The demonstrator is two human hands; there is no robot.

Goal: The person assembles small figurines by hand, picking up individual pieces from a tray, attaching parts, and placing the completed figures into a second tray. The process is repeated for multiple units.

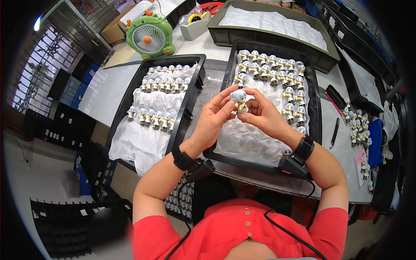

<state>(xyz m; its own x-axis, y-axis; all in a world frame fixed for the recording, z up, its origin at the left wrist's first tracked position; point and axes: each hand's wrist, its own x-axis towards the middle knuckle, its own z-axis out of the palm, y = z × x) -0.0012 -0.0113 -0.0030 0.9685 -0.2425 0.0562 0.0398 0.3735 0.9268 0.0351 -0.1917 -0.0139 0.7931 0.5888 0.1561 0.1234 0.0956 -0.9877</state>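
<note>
Between my two hands, above the right black tray (316,108), is a small figurine (238,98) with a pale blue-grey head and a white and yellow body. My left hand (215,113) grips it from the left with thumb and fingers. From the other side my right hand (264,113) pinches its lower part. Rows of like figurines (268,69) lie on white sheeting in that tray, at its far end and right side. Another black tray (189,99) on the left holds more rows of figurines (164,85) on white padding.
A green cartoon-shaped fan (149,38) stands at the far left of the table. Behind the trays sits an olive bin (277,37) lined with white padding. At right lie a black pen or knife (335,133), loose figurines (359,128) and a blue box (376,143).
</note>
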